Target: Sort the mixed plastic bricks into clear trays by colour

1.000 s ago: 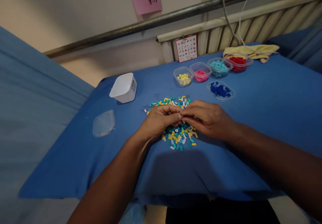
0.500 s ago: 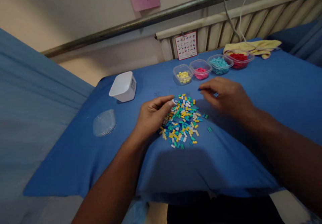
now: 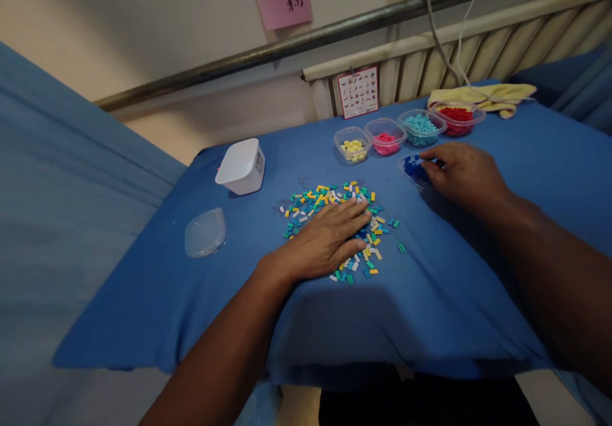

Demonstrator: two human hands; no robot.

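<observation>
My left hand (image 3: 332, 238) lies flat, palm down, on a pile of small building bricks (image 3: 318, 199) in white, yellow, green, teal and dark blue. Its fingers are stretched out and it covers the middle of the pile. My right hand (image 3: 461, 168) is at a small clear tub (image 3: 404, 169) with dark blue bricks (image 3: 412, 164) inside. Thumb and forefinger are pinched at the tub's right side, with dark blue showing at their tips. That hand partly hides the tub.
Behind stand clear tubs of pale yellow (image 3: 354, 150), pink (image 3: 385, 144), light blue (image 3: 421, 129) and red bricks (image 3: 458, 122). A white box (image 3: 241, 168) and clear lids (image 3: 205, 233) are at the left. A yellow cloth (image 3: 507, 94) lies at the back right, near a radiator.
My left hand has moved from the pile's left edge to rest flat over its middle. My right hand has shifted right and backward, uncovering the dark blue tub.
</observation>
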